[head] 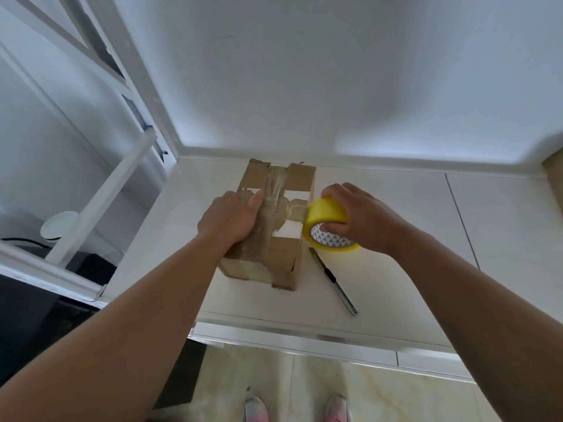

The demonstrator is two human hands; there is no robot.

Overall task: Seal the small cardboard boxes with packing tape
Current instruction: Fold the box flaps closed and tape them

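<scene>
At the far left, on a lower level behind a white frame, a round white dish (58, 228) is seen, apart from the work. The left hand (228, 217) is laid on top of the small brown cardboard box (268, 257), which stands on the white counter (411, 239) near the back wall. It seems placed there so that the box is kept from sliding under the pull of the tape. Its thumb is stretched straight beside the taped centre seam. The other fingers are hidden beyond the knuckles, so it cannot be told whether the box's left side is gripped.

A clear tape strip (294, 210) is drawn taut across the top, over the lengthwise band, to the yellow roll of packing tape (327, 220), which is held tilted at the box's right edge. A slim metal utility knife (333, 283) lies on the counter just beside the box, probably left within reach for the cut. The roll is held by the right hand (362, 217), fingers curled over its rim and the thumb tucked into its core, so that unwinding can be controlled.
</scene>
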